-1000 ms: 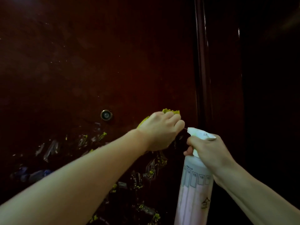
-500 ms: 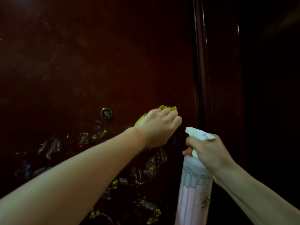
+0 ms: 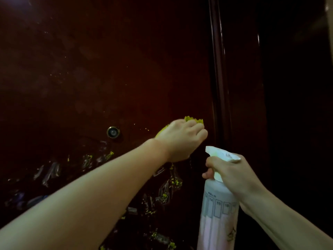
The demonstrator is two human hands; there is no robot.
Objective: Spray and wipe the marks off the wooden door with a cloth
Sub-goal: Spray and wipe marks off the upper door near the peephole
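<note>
Wiping step: the left hand (image 3: 181,139) grips a yellow-green cloth (image 3: 193,120) against the wooden door (image 3: 108,69). Right hand (image 3: 232,172) fingers hold the spray bottle (image 3: 216,213); next, likely the lower tape marks (image 3: 164,191).

Left arm's stretched way out, far and up, left hand (image 3: 181,139) balled into a fist, knuckles up. Right hand (image 3: 232,175) sits nearer and lower right, fingers curled tight, forearm angling in from the corner.
</note>
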